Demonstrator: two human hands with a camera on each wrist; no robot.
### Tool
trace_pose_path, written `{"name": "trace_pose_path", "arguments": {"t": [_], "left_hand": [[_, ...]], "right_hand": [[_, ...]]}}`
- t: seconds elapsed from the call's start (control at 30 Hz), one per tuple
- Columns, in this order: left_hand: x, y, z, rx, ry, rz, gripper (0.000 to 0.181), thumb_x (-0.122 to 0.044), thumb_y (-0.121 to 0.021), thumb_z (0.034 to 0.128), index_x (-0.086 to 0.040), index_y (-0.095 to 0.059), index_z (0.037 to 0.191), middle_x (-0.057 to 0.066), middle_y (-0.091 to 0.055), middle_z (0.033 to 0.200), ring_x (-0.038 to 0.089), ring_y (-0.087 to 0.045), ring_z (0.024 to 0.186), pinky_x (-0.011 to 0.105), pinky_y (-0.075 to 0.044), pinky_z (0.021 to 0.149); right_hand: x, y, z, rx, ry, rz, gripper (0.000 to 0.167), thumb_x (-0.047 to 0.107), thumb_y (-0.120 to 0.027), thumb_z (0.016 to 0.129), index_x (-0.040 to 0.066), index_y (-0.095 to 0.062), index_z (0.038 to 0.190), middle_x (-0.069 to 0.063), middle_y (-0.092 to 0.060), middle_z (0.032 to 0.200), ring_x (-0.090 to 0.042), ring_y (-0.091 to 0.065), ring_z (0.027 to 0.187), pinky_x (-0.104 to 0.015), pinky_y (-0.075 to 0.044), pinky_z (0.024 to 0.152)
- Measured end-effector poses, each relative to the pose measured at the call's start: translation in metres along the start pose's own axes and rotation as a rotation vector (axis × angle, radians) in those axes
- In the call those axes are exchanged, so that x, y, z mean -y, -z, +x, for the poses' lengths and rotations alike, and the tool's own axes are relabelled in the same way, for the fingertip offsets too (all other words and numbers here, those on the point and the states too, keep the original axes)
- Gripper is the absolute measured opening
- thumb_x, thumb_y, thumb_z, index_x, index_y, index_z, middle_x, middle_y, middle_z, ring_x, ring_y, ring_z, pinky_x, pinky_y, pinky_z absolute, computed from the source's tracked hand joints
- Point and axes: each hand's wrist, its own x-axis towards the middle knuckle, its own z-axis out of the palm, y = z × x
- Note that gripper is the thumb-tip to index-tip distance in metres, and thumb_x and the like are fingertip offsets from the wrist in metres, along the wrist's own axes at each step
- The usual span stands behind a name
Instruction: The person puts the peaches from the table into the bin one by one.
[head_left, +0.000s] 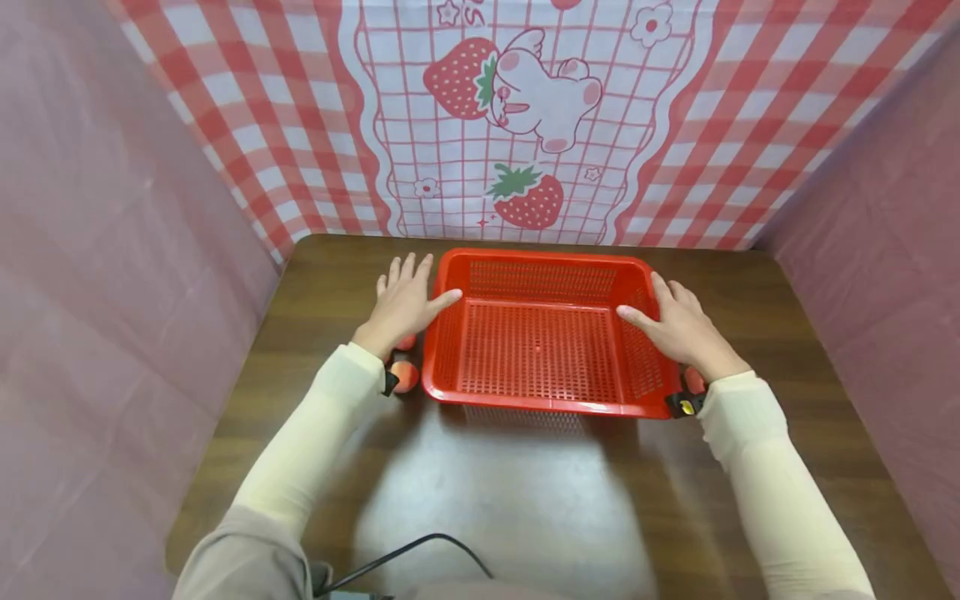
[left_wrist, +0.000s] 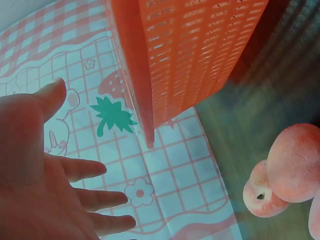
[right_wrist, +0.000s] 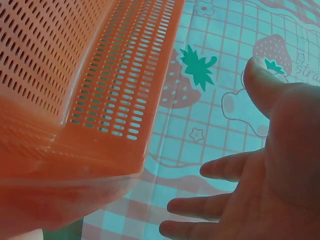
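Both arms (head_left: 303,450) reach forward, left hand (head_left: 403,305) and right hand (head_left: 681,325) spread, fingers (head_left: 407,268) straight, thumbs (head_left: 447,299) pointing inward.

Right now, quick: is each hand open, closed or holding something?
Left hand: open, holding nothing, beside the red basket.
Right hand: open, holding nothing, at the basket's other end.

We see pale glare on the brightly lit desk (head_left: 502,492); both wrist views look dimmer and tinted teal.
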Motion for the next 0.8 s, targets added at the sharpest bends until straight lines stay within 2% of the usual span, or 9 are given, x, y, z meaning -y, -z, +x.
{"name": "trace_pose_path", "arguments": {"t": [0.13, 0.47, 0.63, 0.8], "left_hand": [[0.003, 0.003, 0.001, -0.033, 0.011, -0.003, 0.084, -0.060, -0.049, 0.0938, -0.013, -0.019, 0.156, 0.019, -0.012, 0.163, 0.039, -0.004, 0.151, 0.061, -0.008, 0.120], [0.022, 0.005, -0.001, -0.038, 0.057, -0.013, 0.078, -0.057, -0.045, 0.0967, -0.010, -0.024, 0.155, 0.021, -0.020, 0.160, 0.040, -0.012, 0.150, 0.063, -0.011, 0.119], [0.034, 0.005, 0.004, -0.006, 0.065, -0.018, 0.068, -0.048, -0.047, 0.0990, -0.008, -0.031, 0.152, 0.022, -0.027, 0.158, 0.041, -0.019, 0.147, 0.062, -0.017, 0.117], [0.045, 0.001, 0.006, 0.040, 0.098, -0.004, 0.067, -0.046, -0.049, 0.0985, -0.008, -0.032, 0.151, 0.022, -0.029, 0.157, 0.042, -0.023, 0.145, 0.061, -0.020, 0.116]], "right_hand": [[-0.004, 0.001, -0.001, -0.013, 0.009, 0.014, 0.101, 0.069, -0.039, 0.092, 0.004, 0.005, 0.155, -0.037, -0.007, 0.155, -0.055, -0.011, 0.141, -0.075, -0.018, 0.108], [-0.014, -0.001, -0.009, 0.026, -0.005, 0.021, 0.101, 0.068, -0.038, 0.093, -0.001, 0.005, 0.154, -0.039, -0.010, 0.154, -0.056, -0.016, 0.140, -0.073, -0.021, 0.108], [-0.021, -0.001, -0.012, 0.031, -0.005, 0.012, 0.099, 0.065, -0.041, 0.094, -0.005, -0.003, 0.153, -0.041, -0.017, 0.151, -0.057, -0.022, 0.136, -0.073, -0.023, 0.107], [-0.025, -0.002, -0.014, 0.033, -0.006, 0.013, 0.097, 0.063, -0.043, 0.094, -0.008, -0.011, 0.152, -0.042, -0.023, 0.148, -0.058, -0.027, 0.133, -0.073, -0.026, 0.106]]}}
